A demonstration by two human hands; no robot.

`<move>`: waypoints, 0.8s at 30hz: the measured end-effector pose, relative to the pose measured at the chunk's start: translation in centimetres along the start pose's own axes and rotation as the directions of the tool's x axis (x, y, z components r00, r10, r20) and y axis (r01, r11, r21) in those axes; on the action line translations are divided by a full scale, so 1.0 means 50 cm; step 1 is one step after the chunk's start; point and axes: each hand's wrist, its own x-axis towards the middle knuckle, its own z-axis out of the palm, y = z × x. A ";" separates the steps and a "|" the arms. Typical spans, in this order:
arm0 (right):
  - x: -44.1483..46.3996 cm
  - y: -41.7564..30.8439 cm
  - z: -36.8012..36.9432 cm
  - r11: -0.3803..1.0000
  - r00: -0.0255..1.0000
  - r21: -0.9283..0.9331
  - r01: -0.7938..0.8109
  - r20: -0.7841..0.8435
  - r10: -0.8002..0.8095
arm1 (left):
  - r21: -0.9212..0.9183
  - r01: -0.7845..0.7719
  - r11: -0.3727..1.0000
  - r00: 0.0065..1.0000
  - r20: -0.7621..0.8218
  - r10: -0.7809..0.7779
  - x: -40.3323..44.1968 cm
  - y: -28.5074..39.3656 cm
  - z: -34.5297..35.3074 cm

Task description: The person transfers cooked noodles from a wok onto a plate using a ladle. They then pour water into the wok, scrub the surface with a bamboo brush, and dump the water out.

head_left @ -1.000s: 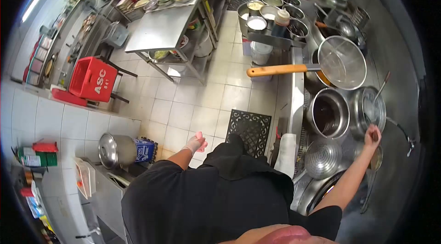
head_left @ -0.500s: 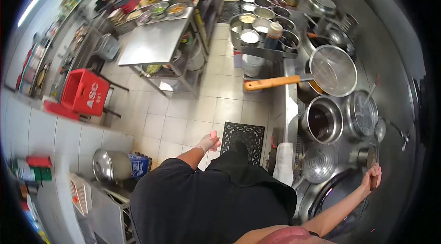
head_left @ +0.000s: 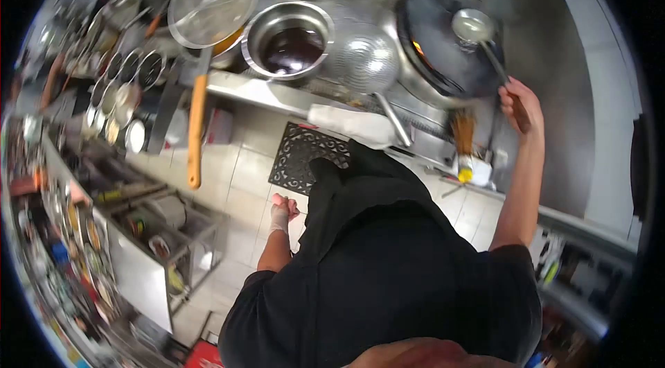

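Note:
My right hand is closed around the handle of a ladle. The ladle's round bowl hangs over a dark wok on the stove, amid haze. An orange flame shows at the wok's left rim. My left hand, in a thin translucent glove, is lowered in front of the stove, over the floor, with its fingers curled. Something pink shows at its fingertips, but I cannot make out what it is.
Left of the wok lie a perforated skimmer and a pot of dark liquid. A mesh strainer has its wooden handle jutting past the counter edge. A white cloth, a bamboo brush and a floor mat are close by.
My view has turned right to face the stove. My right hand has brought the ladle from beside the back wall to over the wok. My left hand stays low and closed.

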 end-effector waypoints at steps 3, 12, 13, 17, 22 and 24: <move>-0.037 0.015 -0.022 0.996 0.991 -0.084 0.032 -0.127 -0.043 | 0.029 0.041 0.999 0.997 -0.064 -0.039 0.023 0.044 0.049; -0.070 0.310 -0.210 0.594 0.696 -0.801 0.080 -0.382 -0.608 | -0.024 -0.038 0.999 0.998 -0.046 0.037 0.043 0.143 0.163; -0.068 0.349 -0.231 0.588 0.704 -0.808 0.020 -0.407 -0.582 | -0.072 -0.017 0.997 1.000 0.004 0.017 0.017 0.146 0.182; -0.049 0.505 -0.297 0.636 0.709 -0.771 0.010 -0.443 -0.548 | 0.092 -0.101 0.991 0.994 0.056 0.096 0.039 0.092 0.157; -0.024 0.637 -0.320 0.610 0.764 -0.769 -0.189 -0.506 -0.401 | 0.419 -0.084 0.904 0.996 0.019 0.084 0.061 0.051 0.137; -0.005 0.672 -0.328 0.590 0.786 -0.775 -0.228 -0.504 -0.358 | 0.435 -0.098 0.895 0.994 0.000 0.109 0.057 0.054 0.150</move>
